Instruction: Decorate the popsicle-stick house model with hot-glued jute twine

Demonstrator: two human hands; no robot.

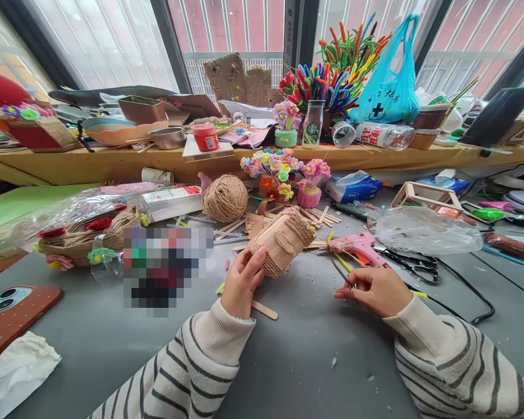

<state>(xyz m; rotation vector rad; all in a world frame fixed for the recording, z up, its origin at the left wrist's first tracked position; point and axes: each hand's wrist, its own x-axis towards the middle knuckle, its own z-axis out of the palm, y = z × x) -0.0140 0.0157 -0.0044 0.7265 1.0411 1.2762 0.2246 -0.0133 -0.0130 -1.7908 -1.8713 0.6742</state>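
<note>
My left hand (pixel 243 279) is closed on the lower left side of a small craft-stick box (pixel 283 243), lifted and tilted above the table. Jute twine wraps both ends of the box, and a small loop sits on its pale wooden face. To the right, my right hand (pixel 378 289) pinches a thin, pointed metal tool (pixel 343 269); its grip end is hidden by the fingers. Just behind that hand lies a pink glue gun (pixel 353 245), with black-handled scissors (pixel 419 265) beside it. A loose craft stick (pixel 265 309) rests below my left hand.
A ball of twine (pixel 225 198) and scattered craft sticks lie behind the box. Flower crafts (pixel 283 169) stand farther back. A twine basket (pixel 82 241) and phone (pixel 21 314) are at left; a clear plastic bag (pixel 428 230) and black cable (pixel 475 291) at right.
</note>
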